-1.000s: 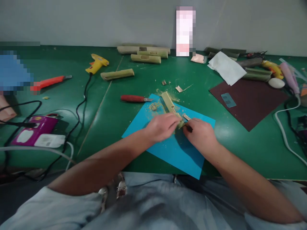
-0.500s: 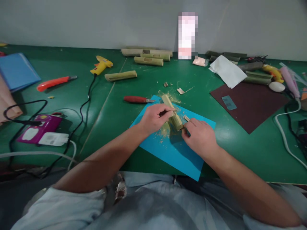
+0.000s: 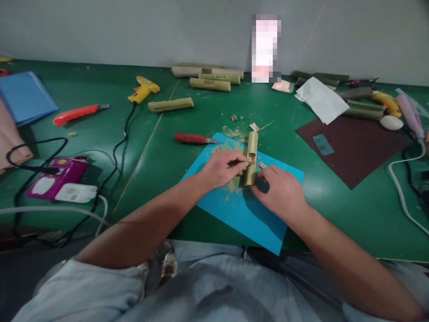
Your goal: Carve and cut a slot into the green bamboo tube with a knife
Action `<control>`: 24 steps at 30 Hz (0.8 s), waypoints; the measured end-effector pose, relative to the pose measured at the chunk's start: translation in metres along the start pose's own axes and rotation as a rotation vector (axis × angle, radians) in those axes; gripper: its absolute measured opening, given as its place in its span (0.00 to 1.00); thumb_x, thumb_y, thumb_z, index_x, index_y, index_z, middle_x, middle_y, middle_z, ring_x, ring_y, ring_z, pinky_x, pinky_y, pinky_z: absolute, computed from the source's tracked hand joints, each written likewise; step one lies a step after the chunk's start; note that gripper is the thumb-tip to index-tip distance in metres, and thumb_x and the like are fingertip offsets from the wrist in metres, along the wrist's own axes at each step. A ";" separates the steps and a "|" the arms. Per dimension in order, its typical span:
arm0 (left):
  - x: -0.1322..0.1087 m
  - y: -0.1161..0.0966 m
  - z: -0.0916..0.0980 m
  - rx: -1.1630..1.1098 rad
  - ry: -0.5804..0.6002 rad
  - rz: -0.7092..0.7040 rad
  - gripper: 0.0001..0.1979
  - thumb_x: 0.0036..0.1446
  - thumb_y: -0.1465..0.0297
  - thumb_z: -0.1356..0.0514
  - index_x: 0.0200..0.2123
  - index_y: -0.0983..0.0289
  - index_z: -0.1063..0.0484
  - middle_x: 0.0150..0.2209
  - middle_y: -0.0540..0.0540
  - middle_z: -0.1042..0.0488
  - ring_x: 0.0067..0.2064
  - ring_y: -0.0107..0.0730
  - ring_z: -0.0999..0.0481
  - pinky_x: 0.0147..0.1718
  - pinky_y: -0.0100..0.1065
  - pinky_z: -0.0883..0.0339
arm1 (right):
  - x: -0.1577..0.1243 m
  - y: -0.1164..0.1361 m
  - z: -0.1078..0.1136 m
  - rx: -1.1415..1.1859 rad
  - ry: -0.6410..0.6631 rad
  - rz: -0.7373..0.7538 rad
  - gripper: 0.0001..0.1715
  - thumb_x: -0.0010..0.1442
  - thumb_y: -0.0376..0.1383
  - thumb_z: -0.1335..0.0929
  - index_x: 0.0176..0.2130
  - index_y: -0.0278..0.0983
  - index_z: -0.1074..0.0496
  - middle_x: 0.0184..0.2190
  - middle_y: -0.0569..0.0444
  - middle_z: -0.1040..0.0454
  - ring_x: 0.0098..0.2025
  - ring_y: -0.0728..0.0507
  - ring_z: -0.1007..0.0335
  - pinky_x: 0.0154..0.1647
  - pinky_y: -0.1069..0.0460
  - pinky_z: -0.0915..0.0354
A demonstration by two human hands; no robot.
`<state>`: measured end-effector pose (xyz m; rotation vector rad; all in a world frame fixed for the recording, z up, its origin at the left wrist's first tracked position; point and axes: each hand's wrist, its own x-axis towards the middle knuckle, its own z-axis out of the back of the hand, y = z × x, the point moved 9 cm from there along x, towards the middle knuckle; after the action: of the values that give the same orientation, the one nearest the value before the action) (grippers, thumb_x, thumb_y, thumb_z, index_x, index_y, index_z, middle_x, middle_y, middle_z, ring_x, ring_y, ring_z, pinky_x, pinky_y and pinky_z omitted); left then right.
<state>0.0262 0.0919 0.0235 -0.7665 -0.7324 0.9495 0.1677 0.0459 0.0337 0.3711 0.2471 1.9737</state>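
Note:
A short bamboo tube [image 3: 250, 175] with a rectangular cut-out in its side lies over the blue sheet [image 3: 258, 219], pointing almost straight away from me. My left hand [image 3: 225, 168] reaches in from the left with thumb and forefinger pinched at the cut-out; whatever lies between the fingertips is too small to name. Curled at the tube's near end, my right hand [image 3: 279, 185] grips it with thumb and fingers. Pale shavings and dust are scattered around the tube. A red-handled knife [image 3: 194, 138] lies at the sheet's far left corner.
More bamboo tubes [image 3: 210, 84] rest at the back. A yellow glue gun [image 3: 142, 91] and an orange utility knife [image 3: 78, 115] lie left, with cords near a purple power box [image 3: 60, 176]. To the right are a dark brown sheet [image 3: 351, 152] and white paper [image 3: 321, 99].
The bamboo tube has turned from a slant to nearly straight, its far end swinging right. My left hand has shifted slightly right with its pinch at the cut-out.

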 end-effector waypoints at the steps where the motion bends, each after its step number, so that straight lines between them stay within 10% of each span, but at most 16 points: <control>1: 0.000 -0.001 0.000 0.020 0.003 -0.008 0.11 0.67 0.65 0.40 0.44 0.64 0.20 0.36 0.54 0.18 0.30 0.27 0.19 0.31 0.27 0.25 | 0.001 -0.005 0.000 0.044 0.007 -0.035 0.16 0.61 0.45 0.30 0.43 0.36 0.25 0.38 0.48 0.21 0.36 0.42 0.27 0.35 0.49 0.41; 12: 0.001 -0.008 -0.002 0.169 0.043 -0.153 0.09 0.66 0.67 0.39 0.43 0.62 0.20 0.38 0.54 0.17 0.38 0.31 0.19 0.38 0.32 0.28 | 0.011 -0.019 -0.003 0.305 0.095 -0.093 0.37 0.54 0.45 0.26 0.61 0.41 0.30 0.43 0.51 0.22 0.37 0.42 0.26 0.36 0.49 0.35; 24: -0.003 -0.020 -0.014 0.227 0.114 -0.289 0.09 0.67 0.71 0.40 0.47 0.61 0.21 0.41 0.56 0.17 0.41 0.34 0.18 0.42 0.33 0.26 | 0.015 -0.021 0.003 0.323 0.158 -0.030 0.28 0.54 0.42 0.26 0.54 0.41 0.27 0.42 0.53 0.25 0.39 0.45 0.29 0.39 0.51 0.36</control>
<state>0.0453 0.0785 0.0321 -0.4946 -0.6042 0.7063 0.1806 0.0686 0.0320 0.4148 0.6735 1.9369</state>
